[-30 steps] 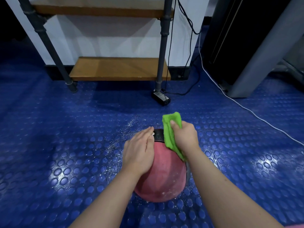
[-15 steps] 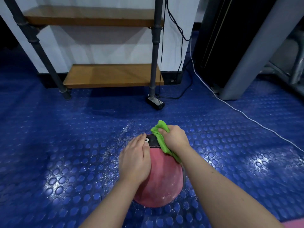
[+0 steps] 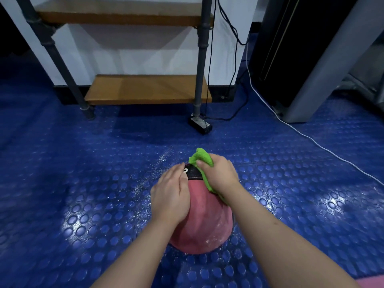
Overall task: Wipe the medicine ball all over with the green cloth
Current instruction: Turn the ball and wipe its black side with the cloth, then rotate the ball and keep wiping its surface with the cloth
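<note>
The pink medicine ball [image 3: 203, 221] sits on the bumpy blue floor [image 3: 83, 183]. The left hand [image 3: 171, 194] lies flat on its left side, fingers straight. The right hand [image 3: 220, 175] grips the green cloth [image 3: 202, 159] and presses it on the ball's far right side.

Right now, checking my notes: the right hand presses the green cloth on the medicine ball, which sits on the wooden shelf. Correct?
No. The head view shows the medicine ball on the blue floor, not on the wooden shelf. The right hand does press the green cloth on it.
</note>
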`<state>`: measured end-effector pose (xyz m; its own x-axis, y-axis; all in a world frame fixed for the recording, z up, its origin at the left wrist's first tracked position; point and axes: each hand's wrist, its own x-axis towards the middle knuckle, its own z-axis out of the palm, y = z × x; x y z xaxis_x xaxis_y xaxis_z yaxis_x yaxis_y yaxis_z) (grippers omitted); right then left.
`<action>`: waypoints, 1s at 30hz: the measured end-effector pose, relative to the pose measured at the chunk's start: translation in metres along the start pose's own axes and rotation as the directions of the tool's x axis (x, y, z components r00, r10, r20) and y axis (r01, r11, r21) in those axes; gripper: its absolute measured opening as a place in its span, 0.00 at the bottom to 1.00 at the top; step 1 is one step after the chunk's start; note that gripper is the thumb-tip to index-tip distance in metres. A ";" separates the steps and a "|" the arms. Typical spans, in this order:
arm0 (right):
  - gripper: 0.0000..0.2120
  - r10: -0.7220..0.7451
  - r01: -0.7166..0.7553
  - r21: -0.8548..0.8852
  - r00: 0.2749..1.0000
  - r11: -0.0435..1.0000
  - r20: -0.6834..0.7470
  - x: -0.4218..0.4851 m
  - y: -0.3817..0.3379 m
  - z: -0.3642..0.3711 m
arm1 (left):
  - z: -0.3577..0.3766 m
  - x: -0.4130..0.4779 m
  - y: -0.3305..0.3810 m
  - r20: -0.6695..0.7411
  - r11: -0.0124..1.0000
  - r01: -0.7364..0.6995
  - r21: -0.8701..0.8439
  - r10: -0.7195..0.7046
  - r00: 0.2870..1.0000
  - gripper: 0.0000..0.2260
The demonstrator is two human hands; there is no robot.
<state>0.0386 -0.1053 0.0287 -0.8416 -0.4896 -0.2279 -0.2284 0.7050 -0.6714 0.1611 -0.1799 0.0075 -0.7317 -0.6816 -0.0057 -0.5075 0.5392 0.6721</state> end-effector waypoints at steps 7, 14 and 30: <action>0.07 0.125 -0.061 0.669 0.991 0.741 -0.048 0.003 0.032 -0.018 | 0.000 -0.007 0.003 -0.032 0.999 -0.006 0.042 0.008 0.999 0.29; 0.21 -0.172 0.173 -0.136 0.985 0.976 0.016 -0.010 0.011 0.005 | 0.001 0.003 0.006 -0.004 0.998 0.041 0.051 -0.041 0.999 0.21; 0.10 -0.052 0.097 0.563 0.994 0.821 -0.096 0.019 0.014 -0.020 | -0.001 -0.008 0.004 -0.020 0.991 0.122 0.061 -0.121 0.992 0.22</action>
<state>0.0096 -0.0943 0.0288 -0.8717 -0.4740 -0.1240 0.0062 0.2423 -0.9702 0.1653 -0.1726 0.0106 -0.6555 -0.7517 -0.0727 -0.6200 0.4807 0.6201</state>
